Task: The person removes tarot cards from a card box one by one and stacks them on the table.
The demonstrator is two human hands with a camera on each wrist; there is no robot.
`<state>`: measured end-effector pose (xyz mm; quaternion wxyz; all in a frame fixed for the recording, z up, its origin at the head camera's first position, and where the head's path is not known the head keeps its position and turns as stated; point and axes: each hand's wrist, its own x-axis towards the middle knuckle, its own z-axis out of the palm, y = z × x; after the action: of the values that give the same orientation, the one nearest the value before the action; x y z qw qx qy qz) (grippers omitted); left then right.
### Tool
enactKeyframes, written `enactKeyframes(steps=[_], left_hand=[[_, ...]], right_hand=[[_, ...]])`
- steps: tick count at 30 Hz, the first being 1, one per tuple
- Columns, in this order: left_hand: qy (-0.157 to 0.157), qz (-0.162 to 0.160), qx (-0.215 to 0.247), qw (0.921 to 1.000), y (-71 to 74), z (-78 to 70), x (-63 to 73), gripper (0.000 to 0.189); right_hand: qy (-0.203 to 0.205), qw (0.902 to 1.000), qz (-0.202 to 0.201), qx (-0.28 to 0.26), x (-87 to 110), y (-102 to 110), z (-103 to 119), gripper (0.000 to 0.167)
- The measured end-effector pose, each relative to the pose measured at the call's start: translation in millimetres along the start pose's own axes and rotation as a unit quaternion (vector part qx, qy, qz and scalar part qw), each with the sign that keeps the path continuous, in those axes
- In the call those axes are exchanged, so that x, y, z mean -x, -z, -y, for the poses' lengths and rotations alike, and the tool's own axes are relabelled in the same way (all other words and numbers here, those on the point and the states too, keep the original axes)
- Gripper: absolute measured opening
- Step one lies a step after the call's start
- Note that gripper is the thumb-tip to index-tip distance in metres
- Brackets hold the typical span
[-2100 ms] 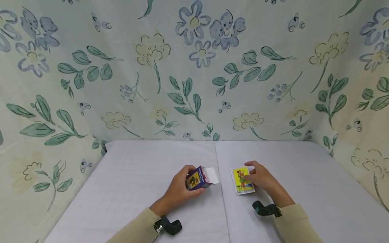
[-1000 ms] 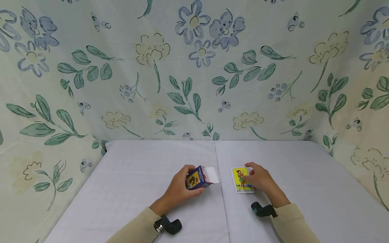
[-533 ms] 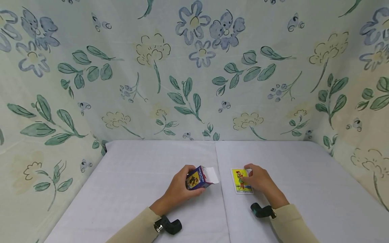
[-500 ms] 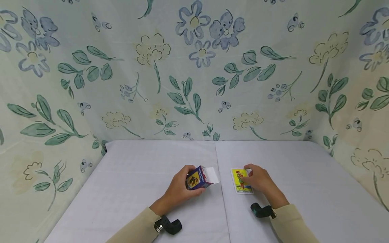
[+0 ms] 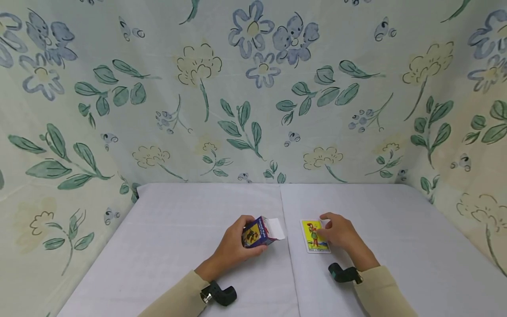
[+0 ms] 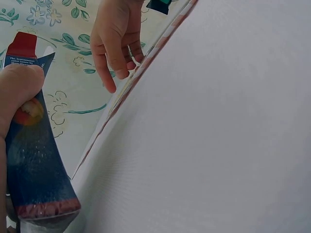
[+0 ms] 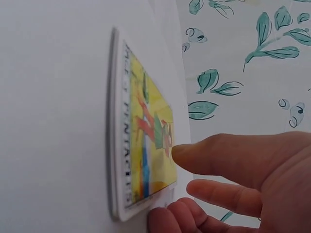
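Observation:
My left hand (image 5: 233, 246) grips a dark blue tarot card box (image 5: 255, 234), tilted, its white end flap (image 5: 276, 228) standing out to the right. In the left wrist view the thumb (image 6: 19, 85) presses on the side of the box. To the right, a thin stack of tarot cards (image 5: 311, 242) lies face up on the table. Its top card (image 7: 150, 131) reads Page of Pentacles, with a figure on yellow. My right hand (image 5: 342, 231) is at the stack's right side, thumb tip over the card face and loosely bent fingers (image 7: 182, 213) beside the long edge.
A white cloth (image 5: 190, 220) with a lengthwise crease covers the table. Behind it hangs a floral curtain (image 5: 253, 110), which also runs down both sides. Dark wrist cameras (image 5: 222, 294) stick out from both beige sleeves (image 5: 382, 290).
The card stack, thicker and slightly raised at first, has come down flat on the table. My right hand has just drawn back a little to the right. The left hand and box stay put.

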<state>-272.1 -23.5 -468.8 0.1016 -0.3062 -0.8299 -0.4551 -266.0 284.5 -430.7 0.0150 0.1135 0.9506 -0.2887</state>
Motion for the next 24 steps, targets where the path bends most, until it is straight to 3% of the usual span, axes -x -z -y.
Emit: enactKeyframes(steps=[24], left_hand=[[-0.002,-0.002,0.010,0.9999,0.1,-1.5,0.9,0.068]], right_hand=[[0.016,0.9991,-0.009,-0.037,5.5,4.5,5.8,0.046]])
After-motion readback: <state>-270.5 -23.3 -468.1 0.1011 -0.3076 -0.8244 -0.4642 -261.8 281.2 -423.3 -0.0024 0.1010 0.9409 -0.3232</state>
